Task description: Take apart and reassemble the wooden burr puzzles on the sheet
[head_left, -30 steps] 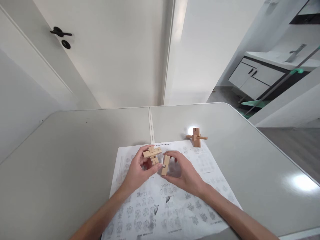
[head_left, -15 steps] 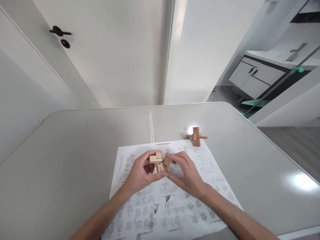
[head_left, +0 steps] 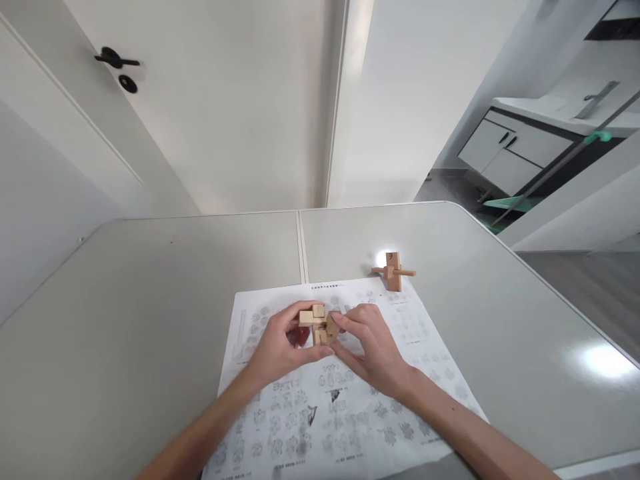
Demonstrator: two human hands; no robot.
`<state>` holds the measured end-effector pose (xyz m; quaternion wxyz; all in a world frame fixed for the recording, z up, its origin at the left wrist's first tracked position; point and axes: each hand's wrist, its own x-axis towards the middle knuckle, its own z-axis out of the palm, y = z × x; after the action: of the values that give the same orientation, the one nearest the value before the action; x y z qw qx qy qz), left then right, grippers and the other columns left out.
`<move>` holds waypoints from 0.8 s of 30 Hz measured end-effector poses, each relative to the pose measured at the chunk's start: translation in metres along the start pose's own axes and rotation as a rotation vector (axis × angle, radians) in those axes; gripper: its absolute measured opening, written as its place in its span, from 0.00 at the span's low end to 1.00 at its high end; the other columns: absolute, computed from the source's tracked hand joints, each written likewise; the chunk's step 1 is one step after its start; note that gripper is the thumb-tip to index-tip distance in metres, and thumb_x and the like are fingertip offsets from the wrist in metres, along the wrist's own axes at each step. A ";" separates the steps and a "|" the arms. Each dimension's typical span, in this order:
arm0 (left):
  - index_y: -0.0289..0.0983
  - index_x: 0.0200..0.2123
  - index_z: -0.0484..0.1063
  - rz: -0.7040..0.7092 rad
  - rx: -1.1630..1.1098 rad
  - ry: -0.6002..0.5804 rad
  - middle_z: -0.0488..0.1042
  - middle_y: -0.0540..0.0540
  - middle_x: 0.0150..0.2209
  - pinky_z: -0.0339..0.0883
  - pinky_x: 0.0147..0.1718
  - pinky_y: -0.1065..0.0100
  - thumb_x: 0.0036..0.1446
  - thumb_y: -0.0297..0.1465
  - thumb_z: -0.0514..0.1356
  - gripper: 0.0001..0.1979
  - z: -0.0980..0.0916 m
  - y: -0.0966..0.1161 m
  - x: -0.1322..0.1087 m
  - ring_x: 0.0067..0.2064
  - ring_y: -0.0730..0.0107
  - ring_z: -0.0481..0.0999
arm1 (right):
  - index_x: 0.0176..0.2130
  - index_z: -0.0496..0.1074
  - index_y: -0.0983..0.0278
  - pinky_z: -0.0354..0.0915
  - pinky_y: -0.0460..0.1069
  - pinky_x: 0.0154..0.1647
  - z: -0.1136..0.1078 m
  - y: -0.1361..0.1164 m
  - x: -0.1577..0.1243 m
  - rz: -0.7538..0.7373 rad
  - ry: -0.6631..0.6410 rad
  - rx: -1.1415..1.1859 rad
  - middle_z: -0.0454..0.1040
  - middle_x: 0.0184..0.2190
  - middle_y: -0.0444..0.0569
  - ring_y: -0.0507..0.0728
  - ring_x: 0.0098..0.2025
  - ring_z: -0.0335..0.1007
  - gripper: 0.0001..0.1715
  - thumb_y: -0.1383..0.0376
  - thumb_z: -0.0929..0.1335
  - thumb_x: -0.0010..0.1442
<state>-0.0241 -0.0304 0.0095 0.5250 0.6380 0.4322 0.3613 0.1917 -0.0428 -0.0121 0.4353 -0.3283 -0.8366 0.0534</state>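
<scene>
Between my hands is a light wooden interlocking puzzle, made of several notched blocks, held above a printed sheet. My left hand grips its left side, with the thumb along the near edge and the fingers behind. My right hand pinches a wooden block at the puzzle's right side between thumb and fingers. That block touches the rest; how deep it sits is hidden by my fingertips. Farther back to the right, a second wooden puzzle with a crossing stick rests at the sheet's far edge.
The grey table has a seam down its middle. Beyond its far edge stands a white door with a black handle. At the right, through an opening, are a sink cabinet and a pole with green parts.
The block in my right hand has turned from a slanted, raised position and now lies closer against the puzzle. My left hand keeps nearly the same place.
</scene>
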 end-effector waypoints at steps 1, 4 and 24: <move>0.41 0.52 0.74 0.001 0.003 0.000 0.75 0.49 0.37 0.63 0.28 0.71 0.49 0.39 0.77 0.29 0.000 -0.001 0.000 0.30 0.74 0.64 | 0.69 0.54 0.59 0.63 0.54 0.41 0.000 0.000 0.000 0.000 0.000 -0.014 0.73 0.37 0.47 0.58 0.36 0.66 0.36 0.75 0.68 0.68; 0.41 0.51 0.72 0.000 0.003 0.005 0.74 0.50 0.37 0.63 0.28 0.71 0.46 0.39 0.79 0.31 0.000 -0.004 -0.001 0.30 0.73 0.65 | 0.67 0.56 0.61 0.63 0.54 0.41 0.002 0.000 0.000 0.009 0.011 -0.056 0.72 0.35 0.46 0.57 0.35 0.65 0.34 0.76 0.68 0.68; 0.42 0.46 0.67 -0.045 0.042 -0.011 0.73 0.47 0.42 0.66 0.32 0.70 0.44 0.41 0.79 0.32 0.004 -0.003 -0.004 0.37 0.69 0.71 | 0.67 0.53 0.59 0.62 0.48 0.27 0.009 0.002 -0.007 0.014 -0.017 -0.043 0.76 0.27 0.39 0.53 0.22 0.65 0.33 0.75 0.65 0.69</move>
<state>-0.0223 -0.0351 0.0058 0.5217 0.6411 0.4509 0.3367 0.1883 -0.0432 -0.0233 0.4208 -0.3429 -0.8388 0.0409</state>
